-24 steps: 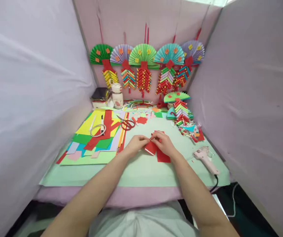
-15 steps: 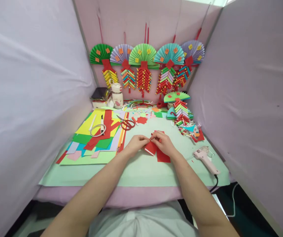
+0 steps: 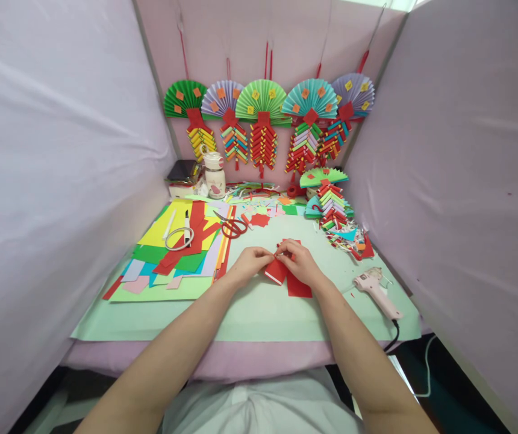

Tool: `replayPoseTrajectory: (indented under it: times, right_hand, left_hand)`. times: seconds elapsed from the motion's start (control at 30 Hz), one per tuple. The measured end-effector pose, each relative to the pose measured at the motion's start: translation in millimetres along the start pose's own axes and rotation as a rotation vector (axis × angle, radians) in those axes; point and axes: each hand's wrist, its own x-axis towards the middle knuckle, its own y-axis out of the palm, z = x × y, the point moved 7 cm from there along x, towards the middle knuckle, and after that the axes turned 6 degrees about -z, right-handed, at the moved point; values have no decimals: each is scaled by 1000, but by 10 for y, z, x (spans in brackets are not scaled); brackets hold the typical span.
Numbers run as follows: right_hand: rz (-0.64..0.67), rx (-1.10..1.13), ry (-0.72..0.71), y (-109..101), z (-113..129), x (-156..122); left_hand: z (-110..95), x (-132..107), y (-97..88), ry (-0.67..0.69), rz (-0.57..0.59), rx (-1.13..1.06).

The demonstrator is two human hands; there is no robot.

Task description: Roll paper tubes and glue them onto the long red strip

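My left hand (image 3: 250,264) and my right hand (image 3: 299,259) meet over the middle of the table, fingertips pinched close together. Between them is a small folded red paper piece (image 3: 276,272) with a white edge along its lower side. Both hands are closed on its upper end. Partly under my right hand lies a flat red paper strip (image 3: 299,286); its far end shows above the fingers. My fingers hide the exact fold at the pinch.
Red-handled scissors (image 3: 233,228) lie left of centre. Stacked coloured paper (image 3: 150,292) carries a tape ring (image 3: 179,239) and a craft knife (image 3: 187,226). A corded hot glue gun (image 3: 379,293) rests at right, near paper scraps (image 3: 344,239). Paper fan ornaments (image 3: 261,99) hang behind.
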Motion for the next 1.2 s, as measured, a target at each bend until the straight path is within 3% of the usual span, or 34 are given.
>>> replayPoseTrajectory:
  times: [0.73,1.0,1.2]
  right_hand:
    - [79,-109,42,121,-33,-18]
    - [1,-23,37,42,3,-3]
    - [-200,209,154,-122,-83,28]
  left_hand:
    - [49,4,42,-4,36,1]
    - [98,47,-4,-7,-7,-78]
    - [122,82,-54,-50,-66,-183]
